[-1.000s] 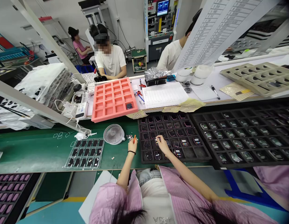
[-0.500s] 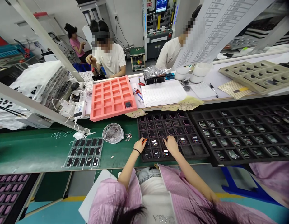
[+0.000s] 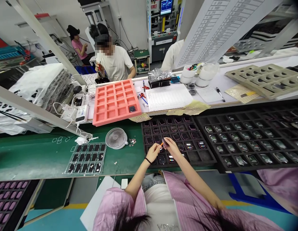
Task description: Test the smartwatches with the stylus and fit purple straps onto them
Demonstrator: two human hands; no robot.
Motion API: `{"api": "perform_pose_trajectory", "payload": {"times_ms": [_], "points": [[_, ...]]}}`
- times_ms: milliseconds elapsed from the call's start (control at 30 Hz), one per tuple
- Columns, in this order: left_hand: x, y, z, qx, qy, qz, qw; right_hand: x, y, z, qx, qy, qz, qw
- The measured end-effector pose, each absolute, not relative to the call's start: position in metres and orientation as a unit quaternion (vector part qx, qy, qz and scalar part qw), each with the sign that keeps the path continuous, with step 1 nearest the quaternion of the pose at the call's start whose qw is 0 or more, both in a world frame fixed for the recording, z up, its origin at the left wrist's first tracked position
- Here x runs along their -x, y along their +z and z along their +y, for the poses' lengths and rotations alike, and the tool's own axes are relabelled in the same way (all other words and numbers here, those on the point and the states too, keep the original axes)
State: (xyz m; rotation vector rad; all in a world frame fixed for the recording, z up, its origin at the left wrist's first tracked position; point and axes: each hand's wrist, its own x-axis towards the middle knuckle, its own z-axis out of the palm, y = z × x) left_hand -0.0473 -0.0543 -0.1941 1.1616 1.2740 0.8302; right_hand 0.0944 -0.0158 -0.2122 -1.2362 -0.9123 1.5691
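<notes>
My left hand (image 3: 154,152) is closed on a thin orange stick-like tool (image 3: 161,144), its tip against the edge of a smartwatch. In my right hand (image 3: 171,147) is that dark smartwatch (image 3: 165,141), held just above a black foam tray (image 3: 198,163). The fingers hide much of the watch. Rows of watches fill many of the tray's pockets. Some screens are lit, such as the lit watch (image 3: 188,146) to the right of my hands; others are dark.
A second black tray (image 3: 217,165) of watches adjoins on the right. Left of my hands are a small round fan (image 3: 116,138) and a clear tray (image 3: 86,157) of black parts. A pink foam tray (image 3: 116,98) rests on the raised shelf. Co-workers sit beyond it.
My left hand has moved right with the orange tool, meeting my right hand. The right hand has lifted a watch from the tray. The co-worker across has shifted their hands.
</notes>
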Motion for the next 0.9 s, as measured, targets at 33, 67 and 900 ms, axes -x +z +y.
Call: {"api": "perform_pose_trajectory", "payload": {"times_ms": [33,67,900], "points": [[0.044,-0.192,-0.053,-0.479,0.362,0.528,0.601,-0.09,-0.207,-0.015,0.483,0.654,-0.349,0.465],[0.042,-0.19,-0.052,-0.463,0.368,0.518,0.618,-0.086,-0.203,-0.015,0.468,0.67,-0.33,0.473],[0.054,-0.163,-0.041,-0.437,0.383,0.517,0.628,-0.068,-0.171,-0.01,0.361,0.767,-0.203,0.49]]}}
